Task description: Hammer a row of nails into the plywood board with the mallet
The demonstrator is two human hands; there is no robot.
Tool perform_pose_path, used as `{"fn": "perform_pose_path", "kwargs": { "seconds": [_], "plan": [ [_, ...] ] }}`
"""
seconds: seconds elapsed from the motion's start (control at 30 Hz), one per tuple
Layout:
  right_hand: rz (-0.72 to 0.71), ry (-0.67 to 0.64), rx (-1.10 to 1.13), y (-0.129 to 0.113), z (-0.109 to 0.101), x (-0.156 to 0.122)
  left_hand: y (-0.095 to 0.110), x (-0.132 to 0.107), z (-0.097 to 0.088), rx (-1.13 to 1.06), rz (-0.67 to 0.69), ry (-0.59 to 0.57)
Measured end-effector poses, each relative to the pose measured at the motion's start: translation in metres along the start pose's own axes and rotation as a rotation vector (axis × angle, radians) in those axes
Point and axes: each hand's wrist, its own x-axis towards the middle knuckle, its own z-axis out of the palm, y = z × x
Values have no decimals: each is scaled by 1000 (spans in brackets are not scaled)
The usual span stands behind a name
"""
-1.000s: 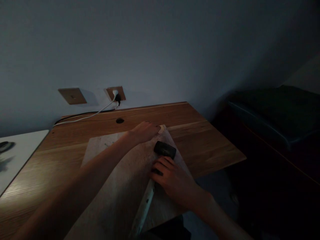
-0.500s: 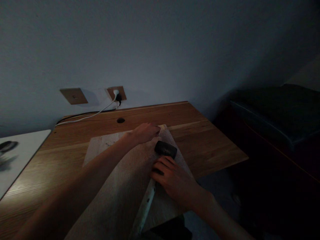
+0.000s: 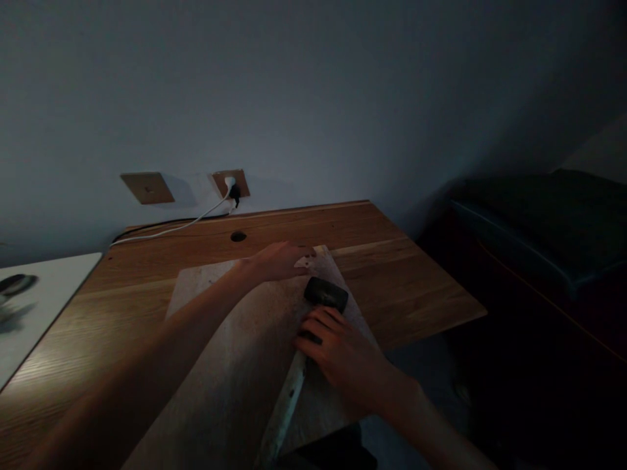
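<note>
A hammer with a dark blocky head (image 3: 326,294) and a long pale, worn handle (image 3: 281,411) lies at a slant over a pale wooden board (image 3: 235,339). My right hand (image 3: 340,343) is closed round the handle just below the head. Beyond the hammer head, near the board's far right corner, my left hand (image 3: 284,260) is low over the board with its fingers bent down. A light patch and small dark spots show between its thumb and fingers. Whatever the fingertips pinch is too small and dim to name.
The board rests on a wooden desk (image 3: 406,281) against the wall. Plugs fill a wall socket (image 3: 231,183), and a white cable (image 3: 171,230) runs along the back edge. A white panel (image 3: 53,287) with a dark round object lies at left. A dark cushioned piece (image 3: 539,222) stands at right.
My left hand has shifted slightly and turned, and a light gap now shows between its thumb and fingers. The right hand and hammer stay nearly still.
</note>
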Motion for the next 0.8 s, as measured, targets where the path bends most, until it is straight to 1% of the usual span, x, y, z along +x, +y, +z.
{"fn": "perform_pose_path", "kwargs": {
  "seconds": [0.1,0.2,0.27,0.33,0.37,0.43,0.5,0.6,0.7,0.8],
  "plan": [
    [-11,9,31,-1,-4,-2,-19,-20,-13,26,-70,48],
    [-36,52,86,0,-13,-2,-46,-49,-22,18,-122,45],
    [-10,112,81,6,-21,6,-60,-68,-23,-10,-152,35],
    [40,172,33,15,-28,23,-67,-83,-21,-33,-175,18],
    [62,189,2,21,-31,34,-66,-88,-19,-35,-189,-1],
    [114,157,-72,35,-35,61,-59,-93,-18,-16,-219,-56],
    [172,72,-161,48,-36,88,-49,-95,-20,29,-239,-107],
    [235,-55,-265,63,-32,120,-35,-96,-25,117,-263,-141],
    [260,-169,-327,70,-28,136,-28,-100,-28,200,-296,-155],
    [259,-219,-381,70,-25,142,-28,-104,-25,242,-288,-148]
  ]
}}
